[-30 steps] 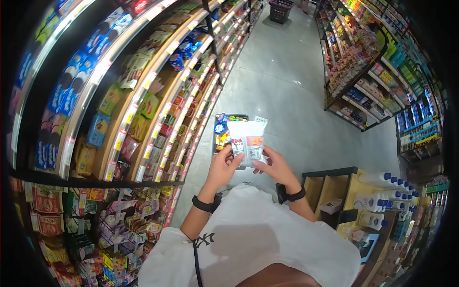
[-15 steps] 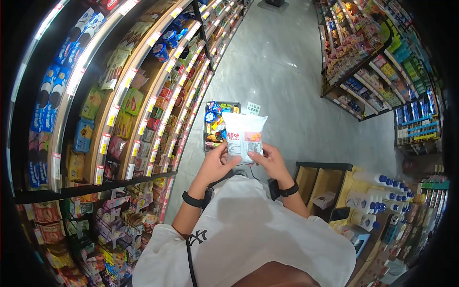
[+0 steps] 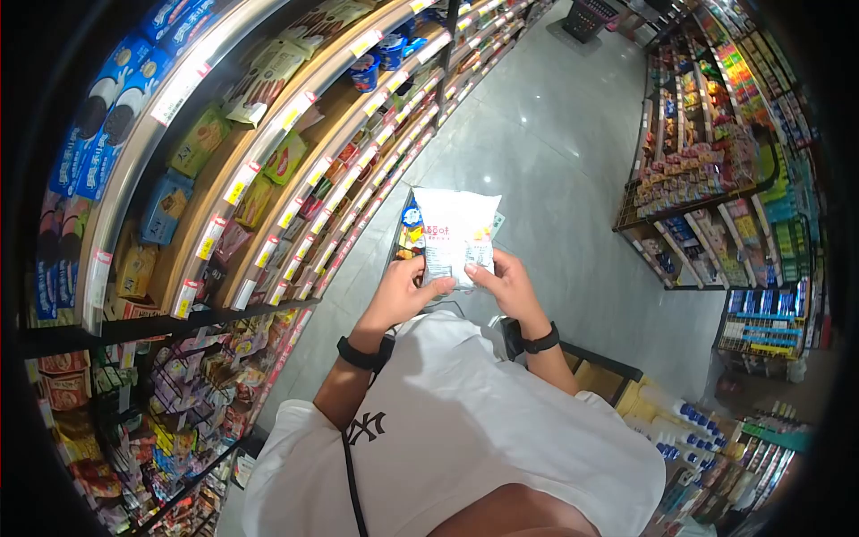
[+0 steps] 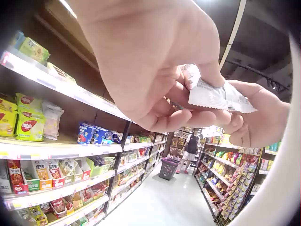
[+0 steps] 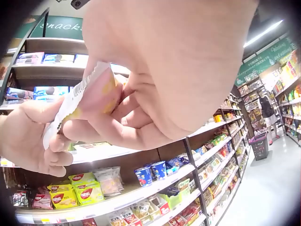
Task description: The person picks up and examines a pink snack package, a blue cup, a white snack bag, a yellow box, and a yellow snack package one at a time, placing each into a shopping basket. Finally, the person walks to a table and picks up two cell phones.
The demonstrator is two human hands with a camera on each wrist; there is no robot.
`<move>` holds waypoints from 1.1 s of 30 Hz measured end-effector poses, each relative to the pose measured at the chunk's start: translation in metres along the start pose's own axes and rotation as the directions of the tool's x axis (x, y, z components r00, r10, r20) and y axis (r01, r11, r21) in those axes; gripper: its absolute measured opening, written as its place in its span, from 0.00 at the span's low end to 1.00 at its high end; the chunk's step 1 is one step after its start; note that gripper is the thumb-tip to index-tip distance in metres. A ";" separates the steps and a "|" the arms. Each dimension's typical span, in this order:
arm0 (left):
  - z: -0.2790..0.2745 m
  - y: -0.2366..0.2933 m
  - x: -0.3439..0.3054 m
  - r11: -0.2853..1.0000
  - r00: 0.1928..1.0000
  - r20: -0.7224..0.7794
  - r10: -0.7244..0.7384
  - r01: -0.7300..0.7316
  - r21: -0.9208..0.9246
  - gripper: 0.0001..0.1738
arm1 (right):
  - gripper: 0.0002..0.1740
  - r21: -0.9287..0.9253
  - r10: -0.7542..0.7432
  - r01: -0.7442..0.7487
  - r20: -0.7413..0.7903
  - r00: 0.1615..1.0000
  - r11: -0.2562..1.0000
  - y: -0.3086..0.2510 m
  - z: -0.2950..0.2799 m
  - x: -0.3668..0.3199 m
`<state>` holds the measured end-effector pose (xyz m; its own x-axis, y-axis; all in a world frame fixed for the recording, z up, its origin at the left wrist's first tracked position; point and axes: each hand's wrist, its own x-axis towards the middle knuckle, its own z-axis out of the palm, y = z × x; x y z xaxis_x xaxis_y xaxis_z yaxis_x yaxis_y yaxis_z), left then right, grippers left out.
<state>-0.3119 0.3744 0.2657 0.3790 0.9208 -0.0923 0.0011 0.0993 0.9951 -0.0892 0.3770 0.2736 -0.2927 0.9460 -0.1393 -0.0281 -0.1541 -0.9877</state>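
Snack bag [image 3: 455, 234], 1: likely light, soft, slippery; pinched along bottom edge between fingertips of left hand [image 3: 403, 291], right hand [image 3: 508, 286].

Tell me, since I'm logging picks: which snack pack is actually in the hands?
The white pack with red lettering, its bottom edge pinched by left hand and right hand; others sit on shelves.

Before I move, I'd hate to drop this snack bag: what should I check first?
1. The left hand pinches the snack bag at its lower edge: ok.
2. The right hand grips the same edge: ok.
3. Bag upright, print facing the head camera: ok.
4. The shopping basket sits on the floor beyond the bag: ok.
5. Room left in the basket: cannot tell, the bag hides most of it.
6. Bag sealed: cannot tell.
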 end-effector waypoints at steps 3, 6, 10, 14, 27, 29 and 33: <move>-0.019 -0.004 0.013 0.998 0.999 -0.041 0.009 -0.007 0.069 0.16 | 0.16 0.093 0.078 -0.080 0.027 0.997 0.992 -0.001 0.007 0.024; -0.032 -0.011 0.028 0.997 0.999 -0.037 -0.037 0.039 0.065 0.15 | 0.17 0.141 0.088 -0.092 0.034 0.996 0.986 0.004 0.009 0.042; -0.031 0.010 0.043 0.983 0.987 -0.038 -0.159 0.162 0.092 0.15 | 0.18 0.101 0.042 -0.046 0.048 0.998 0.994 0.004 -0.002 0.060; -0.014 -0.014 0.066 0.988 0.983 -0.096 -0.157 0.157 0.001 0.15 | 0.20 0.023 0.021 -0.024 0.097 0.995 0.999 -0.004 -0.032 0.081; 0.137 -0.012 0.195 0.963 0.987 -0.145 -0.068 0.103 0.250 0.16 | 0.18 0.098 0.018 -0.022 0.043 0.999 0.995 -0.001 -0.229 0.078; 0.157 -0.009 0.207 0.962 0.990 -0.130 -0.050 0.083 0.261 0.17 | 0.17 0.087 0.036 -0.040 0.047 0.998 0.995 -0.005 -0.252 0.071; 0.179 0.001 0.227 0.942 0.987 -0.026 -0.159 0.159 0.297 0.18 | 0.17 0.153 0.092 -0.087 -0.028 0.995 0.984 -0.007 -0.275 0.059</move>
<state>-0.0604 0.5156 0.2519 0.3495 0.9030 -0.2498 0.3359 0.1281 0.9331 0.1565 0.5127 0.2525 -0.2676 0.9354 -0.2312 -0.1490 -0.2773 -0.9492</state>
